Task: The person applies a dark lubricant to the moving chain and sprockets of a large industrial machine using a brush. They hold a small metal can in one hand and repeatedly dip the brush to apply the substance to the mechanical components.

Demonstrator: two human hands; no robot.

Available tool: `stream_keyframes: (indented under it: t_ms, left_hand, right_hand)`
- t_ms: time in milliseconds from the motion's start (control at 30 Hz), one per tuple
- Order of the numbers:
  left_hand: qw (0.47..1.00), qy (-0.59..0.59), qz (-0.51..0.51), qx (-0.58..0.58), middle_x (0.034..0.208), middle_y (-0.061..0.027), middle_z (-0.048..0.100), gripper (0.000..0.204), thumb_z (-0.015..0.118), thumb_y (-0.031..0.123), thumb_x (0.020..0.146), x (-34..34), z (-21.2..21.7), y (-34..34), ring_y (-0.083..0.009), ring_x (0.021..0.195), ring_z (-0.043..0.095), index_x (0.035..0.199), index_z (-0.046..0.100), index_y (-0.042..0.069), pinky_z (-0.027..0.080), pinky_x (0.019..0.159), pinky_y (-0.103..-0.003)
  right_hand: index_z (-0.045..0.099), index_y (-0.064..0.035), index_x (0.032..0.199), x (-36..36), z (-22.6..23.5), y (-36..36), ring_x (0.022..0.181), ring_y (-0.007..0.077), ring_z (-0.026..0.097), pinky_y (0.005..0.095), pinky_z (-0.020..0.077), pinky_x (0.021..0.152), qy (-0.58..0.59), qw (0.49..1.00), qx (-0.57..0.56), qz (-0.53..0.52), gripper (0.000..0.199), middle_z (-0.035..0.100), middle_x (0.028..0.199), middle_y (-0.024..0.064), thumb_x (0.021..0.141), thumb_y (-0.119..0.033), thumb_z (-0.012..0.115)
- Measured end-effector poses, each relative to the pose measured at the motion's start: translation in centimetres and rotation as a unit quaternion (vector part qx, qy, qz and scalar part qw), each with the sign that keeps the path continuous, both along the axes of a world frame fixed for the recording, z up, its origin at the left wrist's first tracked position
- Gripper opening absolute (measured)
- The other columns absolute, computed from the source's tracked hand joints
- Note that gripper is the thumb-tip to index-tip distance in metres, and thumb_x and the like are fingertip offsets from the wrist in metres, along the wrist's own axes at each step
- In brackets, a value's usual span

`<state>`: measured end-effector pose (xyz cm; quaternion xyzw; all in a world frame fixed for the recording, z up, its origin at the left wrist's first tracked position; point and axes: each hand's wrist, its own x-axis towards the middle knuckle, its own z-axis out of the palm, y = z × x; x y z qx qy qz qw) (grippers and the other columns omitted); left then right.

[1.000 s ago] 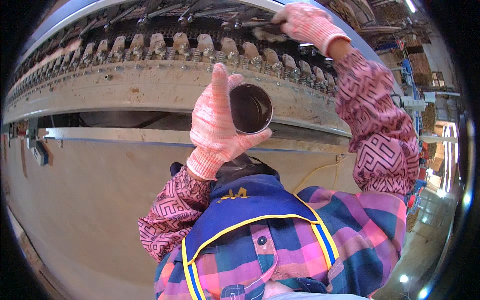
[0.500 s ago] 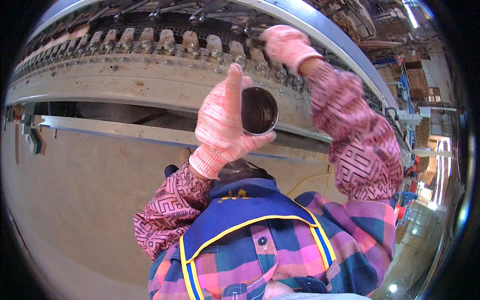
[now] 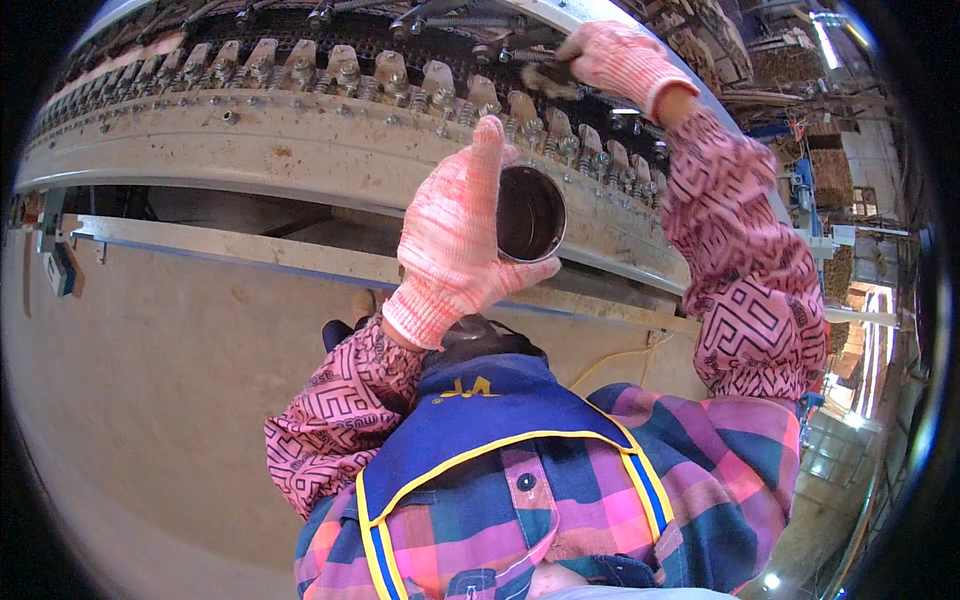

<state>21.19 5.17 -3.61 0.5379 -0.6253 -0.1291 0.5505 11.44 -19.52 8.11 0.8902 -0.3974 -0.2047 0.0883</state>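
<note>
My left hand (image 3: pixel 450 235), in a pink-and-white knitted glove, is wrapped round a round metal can (image 3: pixel 531 213). The can's open mouth faces me, showing a dark inside; I cannot tell how full it is. Up at the right, my gloved right hand (image 3: pixel 622 62) is closed over the machine. From its fingers a blurred brownish tuft points down and left, and it looks like a brush (image 3: pixel 552 82). That tuft is by the springs and the dark chain bed behind a row of metal tabs (image 3: pixel 437 80).
A long machine with a beige front beam (image 3: pixel 290 150) crosses in front of me, its spring-loaded tabs along the top. Below it runs a lower rail (image 3: pixel 240 245). A yellow hose (image 3: pixel 620 352) lies on the floor (image 3: pixel 180 400). Stacked brown material (image 3: pixel 835 180) stands at the far right.
My right hand has moved up and to the right, farther over the machine. My left hand and the can have shifted slightly right, while the machine appears a little farther left.
</note>
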Motion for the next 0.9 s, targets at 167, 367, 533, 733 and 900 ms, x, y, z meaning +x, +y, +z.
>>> stream_keyframes:
  t_ms: [167, 367, 533, 733, 900]
  left_hand:
    - [1.0, 0.001, -0.027, -0.001, 0.129, -0.0224, 0.065, 0.153, 0.1, 0.033, 0.051, -1.0, 0.3, -0.6, -0.0406, 0.114, 0.065, 0.165, 0.0, 0.011, 0.051, 0.099, -0.048]
    - [0.999, 0.041, 0.028, 0.005, 0.129, -0.0222, 0.064, 0.153, 0.1, 0.031, 0.053, 0.5, -0.2, 0.4, -0.0374, 0.113, 0.066, 0.166, -0.002, 0.014, 0.052, 0.1, -0.047]
    - [0.993, 0.117, 0.003, -0.007, 0.138, -0.0199, 0.057, 0.15, 0.1, 0.032, 0.06, 3.3, 2.1, 2.3, -0.0291, 0.113, 0.066, 0.165, -0.007, 0.018, 0.055, 0.099, -0.041]
    - [0.993, 0.045, 0.108, -0.012, 0.138, -0.0204, 0.057, 0.146, 0.1, 0.03, 0.061, 10.1, 2.9, 3.5, -0.0301, 0.117, 0.063, 0.166, -0.001, 0.019, 0.052, 0.102, -0.042]
    - [0.984, 0.045, 0.168, -0.042, 0.133, -0.0229, 0.061, 0.143, 0.099, 0.036, 0.061, 14.4, 0.7, 2.9, -0.0343, 0.112, 0.064, 0.166, 0.004, 0.014, 0.053, 0.098, -0.044]
  right_hand:
    - [0.075, -0.0199, 0.119, -0.8, -4.6, 1.2, 0.121, 0.031, 0.065, 0.043, 0.0523, 0.103, 0.067, 0.983, -0.024, -0.171, 0.037, 0.07, 0.126, 0.0112, 0.087, -0.018, 0.058]
    - [0.074, -0.0276, 0.124, 0.4, -1.6, 0.2, 0.118, 0.0303, 0.067, 0.0431, 0.0554, 0.099, 0.027, 0.998, -0.02, -0.055, 0.037, 0.07, 0.129, 0.0104, 0.091, -0.025, 0.058]
    - [0.072, -0.0269, 0.127, -0.4, -5.2, 0.7, 0.121, 0.0317, 0.065, 0.0425, 0.0517, 0.104, -0.004, 0.986, 0.011, -0.164, 0.04, 0.068, 0.131, 0.0115, 0.089, -0.022, 0.061]
    - [0.068, -0.0341, 0.132, -1.9, -1.9, 1.7, 0.116, 0.0297, 0.068, 0.0421, 0.0567, 0.098, -0.014, 0.978, -0.054, -0.2, 0.04, 0.069, 0.131, 0.0044, 0.095, -0.025, 0.058]
    - [0.071, -0.0215, 0.129, -1.7, -5.3, 0.7, 0.117, 0.0312, 0.067, 0.0429, 0.0546, 0.101, -0.008, 0.988, -0.008, -0.152, 0.04, 0.07, 0.126, 0.0138, 0.091, -0.022, 0.06]
